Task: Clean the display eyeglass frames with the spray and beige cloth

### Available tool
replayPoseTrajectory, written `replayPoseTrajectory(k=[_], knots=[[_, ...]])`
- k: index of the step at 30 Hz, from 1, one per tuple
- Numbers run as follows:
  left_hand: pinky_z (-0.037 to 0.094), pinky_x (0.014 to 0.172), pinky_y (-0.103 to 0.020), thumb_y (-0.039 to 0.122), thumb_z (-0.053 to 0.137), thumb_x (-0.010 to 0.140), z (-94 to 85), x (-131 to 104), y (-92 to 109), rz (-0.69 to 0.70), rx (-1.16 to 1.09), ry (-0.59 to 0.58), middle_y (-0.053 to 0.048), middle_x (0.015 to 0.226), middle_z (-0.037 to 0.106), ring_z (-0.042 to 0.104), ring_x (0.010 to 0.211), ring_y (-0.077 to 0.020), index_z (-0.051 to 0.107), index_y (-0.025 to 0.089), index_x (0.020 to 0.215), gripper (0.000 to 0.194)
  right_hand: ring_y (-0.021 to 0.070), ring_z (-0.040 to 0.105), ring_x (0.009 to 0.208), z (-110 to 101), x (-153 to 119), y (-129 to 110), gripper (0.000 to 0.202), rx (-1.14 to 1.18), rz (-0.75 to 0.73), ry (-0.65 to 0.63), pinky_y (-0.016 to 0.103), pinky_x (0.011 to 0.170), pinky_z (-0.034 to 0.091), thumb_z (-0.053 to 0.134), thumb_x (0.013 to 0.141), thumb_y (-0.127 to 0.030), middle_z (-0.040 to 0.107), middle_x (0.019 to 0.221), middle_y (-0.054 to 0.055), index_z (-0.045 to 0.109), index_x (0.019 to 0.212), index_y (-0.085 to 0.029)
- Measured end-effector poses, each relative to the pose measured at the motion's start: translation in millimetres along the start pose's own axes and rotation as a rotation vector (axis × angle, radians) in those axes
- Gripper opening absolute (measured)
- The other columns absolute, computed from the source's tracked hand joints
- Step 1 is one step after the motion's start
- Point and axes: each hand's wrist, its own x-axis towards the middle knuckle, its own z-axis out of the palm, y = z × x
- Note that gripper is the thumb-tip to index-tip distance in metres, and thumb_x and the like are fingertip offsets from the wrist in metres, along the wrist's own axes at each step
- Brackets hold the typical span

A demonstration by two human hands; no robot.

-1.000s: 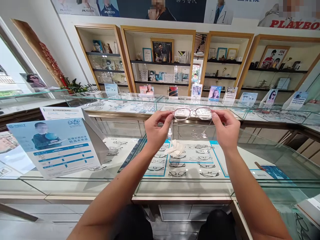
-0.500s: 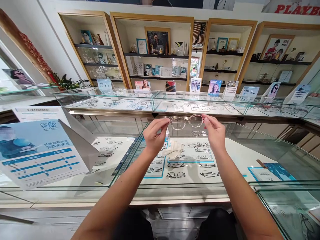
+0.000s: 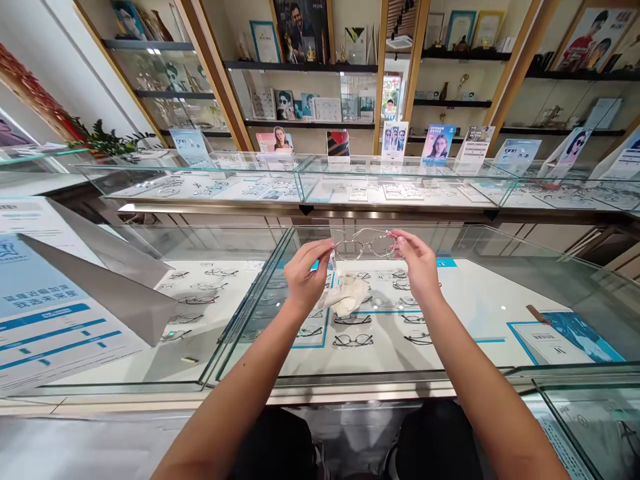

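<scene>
A pair of thin-framed, clear-lensed glasses (image 3: 366, 247) is held up above the glass display counter, between my two hands. My left hand (image 3: 307, 270) pinches its left end, fingers closed. At the other end, my right hand (image 3: 416, 261) grips the frame between thumb and fingers. Below and behind the glasses, a crumpled cream cloth (image 3: 346, 296) lies on the counter top. Under the glass, rows of spectacles (image 3: 353, 341) show between my forearms.
Folded cardboard signs (image 3: 55, 300) stand on the left of the counter. A blue-and-white leaflet (image 3: 565, 339) is at the right. Farther back runs a second glass showcase (image 3: 390, 193) with small upright cards, in front of wall shelves (image 3: 310, 67).
The glasses have tilted, and a temple now shows above the lenses. Both hands remain on them. The view has shifted downward and closer to the counter.
</scene>
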Motion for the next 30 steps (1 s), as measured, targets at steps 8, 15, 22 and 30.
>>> replayPoseTrajectory(k=[8,15,22,30], knots=[[0.061,0.072,-0.030,0.026,0.067,0.096,-0.7,-11,-6,-0.158,-0.021,-0.089,-0.007,0.099,0.081,0.076,0.094,-0.0186,0.078,0.021,0.097,0.012,0.0141,0.068,0.081,-8,2,24,0.028,0.239,0.270,-0.120,0.027,0.069,0.050,0.079,0.083,-0.045,0.079,0.117,0.007,0.079,0.104,-0.027],[0.060,0.072,-0.027,0.027,0.065,0.098,-4.5,-10,-5,-0.208,-0.005,-0.199,-0.006,0.098,0.081,0.074,0.091,-0.0166,0.078,0.021,0.099,0.015,0.0138,0.064,0.078,-10,3,24,0.026,0.314,0.392,-0.136,0.027,0.067,0.048,0.082,0.080,-0.044,0.080,0.107,0.004,0.081,0.102,-0.029],[0.059,0.071,-0.027,0.030,0.065,0.097,-5.3,-9,-3,-0.250,-0.006,-0.210,-0.005,0.094,0.080,0.073,0.086,-0.0159,0.078,0.021,0.096,0.016,0.0138,0.061,0.075,-12,5,25,0.023,0.277,0.469,-0.154,0.027,0.063,0.043,0.074,0.077,-0.033,0.079,0.098,0.004,0.081,0.098,-0.025],[0.056,0.070,-0.024,0.029,0.068,0.095,-12.0,1,-2,-0.305,-0.134,-0.400,-0.003,0.090,0.079,0.071,0.083,-0.0137,0.079,0.022,0.094,0.013,0.0180,0.063,0.084,-18,6,22,0.018,0.070,0.467,-0.311,0.029,0.067,0.042,0.071,0.077,-0.033,0.076,0.090,0.005,0.081,0.087,-0.023]])
